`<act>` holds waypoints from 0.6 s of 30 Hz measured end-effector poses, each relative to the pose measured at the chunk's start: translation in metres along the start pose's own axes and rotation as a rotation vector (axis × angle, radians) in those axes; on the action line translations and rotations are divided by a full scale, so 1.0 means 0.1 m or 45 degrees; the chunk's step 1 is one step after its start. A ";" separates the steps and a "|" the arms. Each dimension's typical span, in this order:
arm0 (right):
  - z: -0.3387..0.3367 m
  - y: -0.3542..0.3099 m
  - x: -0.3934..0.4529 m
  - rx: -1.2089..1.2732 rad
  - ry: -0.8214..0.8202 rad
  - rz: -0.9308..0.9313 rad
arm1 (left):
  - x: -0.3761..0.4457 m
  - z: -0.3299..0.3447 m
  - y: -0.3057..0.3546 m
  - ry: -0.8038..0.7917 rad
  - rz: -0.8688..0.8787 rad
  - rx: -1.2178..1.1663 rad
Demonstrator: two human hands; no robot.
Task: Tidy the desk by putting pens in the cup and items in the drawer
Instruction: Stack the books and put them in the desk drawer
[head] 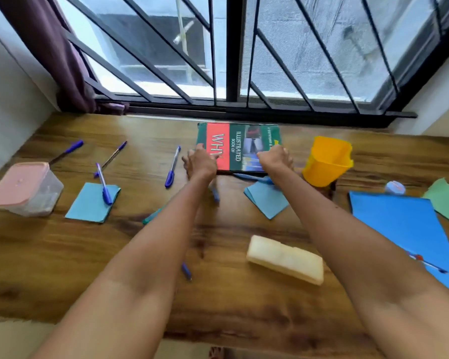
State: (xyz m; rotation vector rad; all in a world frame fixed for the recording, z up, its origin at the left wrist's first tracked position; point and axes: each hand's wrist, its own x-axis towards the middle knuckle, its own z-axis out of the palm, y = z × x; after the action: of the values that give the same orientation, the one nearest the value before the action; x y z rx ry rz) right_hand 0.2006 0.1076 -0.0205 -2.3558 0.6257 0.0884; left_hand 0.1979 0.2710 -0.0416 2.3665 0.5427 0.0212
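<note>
A: Nearest the camera, a pale sponge block (285, 259) is seen on the surface (114, 255), with a short blue pen (186, 271) just beside the left forearm.

B: Hands?

A: Both are stretched to the far edge. The book (237, 146) is gripped at its near edge, left hand (201, 161) at the left corner, right hand (275, 158) at the right. Fingers are curled on it; whether it is lifted cannot be told.

B: Axis?

A: Long side runs left to right, square to both arms, equally near each.

B: Cup, drawer?

A: Yellow cup (327, 161) is tilted just right of the right hand. More pens (172, 167) lie loose to the left. No drawer is seen.
</note>
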 end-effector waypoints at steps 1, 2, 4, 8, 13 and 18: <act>0.05 -0.04 0.05 0.001 0.012 0.063 | 0.07 0.01 -0.03 0.007 -0.019 0.019; 0.09 -0.07 0.08 0.009 0.029 0.121 | 0.14 0.01 -0.04 0.016 -0.031 0.032; 0.13 -0.14 0.13 0.030 0.078 0.220 | 0.21 -0.01 -0.01 0.021 -0.057 -0.006; 0.05 -0.16 0.24 0.108 0.146 0.383 | 0.36 -0.10 0.04 0.002 -0.190 -0.203; 0.04 -0.06 0.30 0.193 0.208 0.390 | 0.49 -0.15 -0.05 -0.028 -0.270 -0.352; -0.06 -0.14 0.09 0.051 0.497 0.229 | 0.36 -0.12 -0.06 0.011 -0.278 -0.617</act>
State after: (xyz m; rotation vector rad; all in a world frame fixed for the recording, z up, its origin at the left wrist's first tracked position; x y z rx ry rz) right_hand 0.2147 0.1089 -0.0101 -2.2889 1.0161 -0.3087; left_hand 0.2268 0.2967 -0.0415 1.8298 0.7090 0.0574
